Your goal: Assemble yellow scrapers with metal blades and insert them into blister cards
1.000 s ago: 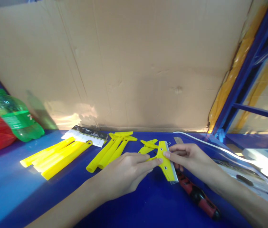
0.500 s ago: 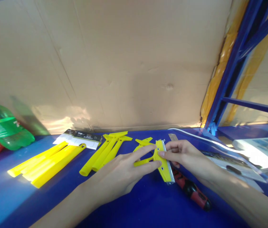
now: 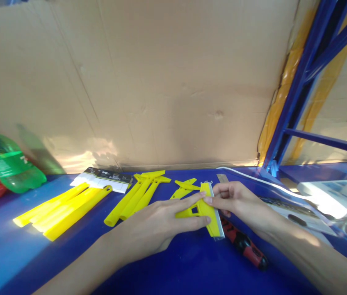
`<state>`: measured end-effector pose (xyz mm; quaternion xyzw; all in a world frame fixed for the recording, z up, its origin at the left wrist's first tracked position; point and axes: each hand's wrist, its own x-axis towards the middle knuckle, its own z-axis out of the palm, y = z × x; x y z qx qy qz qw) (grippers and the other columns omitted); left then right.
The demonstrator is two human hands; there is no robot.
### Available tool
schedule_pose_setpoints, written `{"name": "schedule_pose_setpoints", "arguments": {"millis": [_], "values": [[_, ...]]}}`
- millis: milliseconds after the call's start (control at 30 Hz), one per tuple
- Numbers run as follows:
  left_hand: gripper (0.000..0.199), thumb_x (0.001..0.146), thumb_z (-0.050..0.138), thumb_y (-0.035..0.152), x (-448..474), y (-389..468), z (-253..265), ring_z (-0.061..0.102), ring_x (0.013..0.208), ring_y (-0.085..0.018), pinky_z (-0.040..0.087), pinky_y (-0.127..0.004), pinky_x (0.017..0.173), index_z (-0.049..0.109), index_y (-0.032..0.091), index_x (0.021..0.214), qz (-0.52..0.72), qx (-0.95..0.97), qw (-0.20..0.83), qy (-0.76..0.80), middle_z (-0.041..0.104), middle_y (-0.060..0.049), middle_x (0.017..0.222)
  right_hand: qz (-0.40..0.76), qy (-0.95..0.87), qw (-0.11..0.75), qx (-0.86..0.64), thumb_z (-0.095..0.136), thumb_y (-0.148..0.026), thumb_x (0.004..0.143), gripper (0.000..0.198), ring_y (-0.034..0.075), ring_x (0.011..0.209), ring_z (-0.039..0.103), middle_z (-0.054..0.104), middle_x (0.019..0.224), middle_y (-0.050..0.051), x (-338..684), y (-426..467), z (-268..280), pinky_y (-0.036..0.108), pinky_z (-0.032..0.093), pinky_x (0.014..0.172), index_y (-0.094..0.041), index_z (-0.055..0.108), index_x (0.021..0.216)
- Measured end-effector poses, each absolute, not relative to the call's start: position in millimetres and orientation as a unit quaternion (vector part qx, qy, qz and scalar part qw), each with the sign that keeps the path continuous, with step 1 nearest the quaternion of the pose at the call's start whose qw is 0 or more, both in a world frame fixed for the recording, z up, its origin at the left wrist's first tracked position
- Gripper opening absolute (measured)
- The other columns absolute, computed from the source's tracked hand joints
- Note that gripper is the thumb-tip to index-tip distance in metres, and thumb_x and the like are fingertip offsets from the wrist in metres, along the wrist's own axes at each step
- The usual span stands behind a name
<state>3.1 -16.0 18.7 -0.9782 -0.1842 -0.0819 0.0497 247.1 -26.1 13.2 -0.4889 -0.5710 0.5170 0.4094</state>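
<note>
A yellow scraper (image 3: 211, 227) with a thin metal blade along its right edge is held between both hands above the blue table. My left hand (image 3: 158, 223) is closed on it from the left, index finger and thumb on the head and the handle mostly hidden under the palm. From the right, my right hand (image 3: 238, 200) pinches the blade edge near the upper middle of the head. Just behind lie loose yellow scraper pieces (image 3: 186, 186). A red and black screwdriver (image 3: 247, 248) lies below my right wrist, its front end hidden.
Several yellow handles with T-shaped heads (image 3: 142, 192) lie left of centre, and yellow tubes (image 3: 71, 209) lie farther left. Behind these are printed cards (image 3: 99, 180). A green bottle (image 3: 10, 164) is at far left. A white cable (image 3: 259, 180) runs along the right, near a blue metal frame (image 3: 299, 94).
The two dark holes on the scraper's face no longer show; its face now looks plain, with a square opening near the neck. Both hands stay almost in place.
</note>
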Motion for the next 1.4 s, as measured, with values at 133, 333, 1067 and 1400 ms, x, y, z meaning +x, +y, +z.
{"name": "schedule_pose_setpoints", "arguments": {"millis": [133,333,1067,1400], "values": [[0.074,0.082,0.045,-0.009,3.7,-18.1,19.7,0.065,0.128,-0.031,0.060,-0.042,0.098,0.056,0.032,0.142,-0.091,-0.976,0.038,-0.192,0.035,-0.008,0.168,0.515,-0.579,0.403,-0.487,0.092,-0.052,0.061,0.043,0.009,0.051,0.040,0.053,0.052,-0.006,250.4,-23.3,9.5,0.025,0.025,0.049,-0.018,0.066,0.064],[0.072,0.084,0.049,-0.007,4.3,-21.1,20.5,0.061,0.133,-0.031,0.057,-0.042,0.103,0.056,0.032,0.144,-0.119,-0.971,0.015,-0.208,0.038,-0.010,0.166,0.548,-0.577,0.410,-0.446,0.087,-0.054,0.072,0.039,0.010,0.054,0.044,0.055,0.057,-0.004,254.4,-21.3,4.9,0.025,0.030,0.051,-0.017,0.076,0.073],[0.082,0.085,0.043,-0.006,7.3,-24.9,16.0,0.069,0.122,-0.033,0.064,-0.042,0.089,0.047,0.042,0.151,-0.088,-0.964,-0.008,-0.249,0.022,-0.004,0.172,0.555,-0.554,0.426,-0.452,0.090,-0.051,0.068,0.037,0.015,0.063,0.065,0.075,0.071,0.004,251.5,-18.2,-0.7,0.026,0.052,0.061,-0.016,0.081,0.077],[0.077,0.085,0.041,-0.008,7.4,-21.1,14.6,0.057,0.137,-0.033,0.059,-0.040,0.099,0.049,0.035,0.149,-0.092,-0.971,-0.006,-0.222,0.018,-0.007,0.173,0.524,-0.569,0.445,-0.452,0.092,-0.045,0.064,0.031,0.011,0.053,0.057,0.071,0.060,0.000,250.3,-16.2,-2.3,0.023,0.044,0.051,-0.018,0.079,0.069]]}}
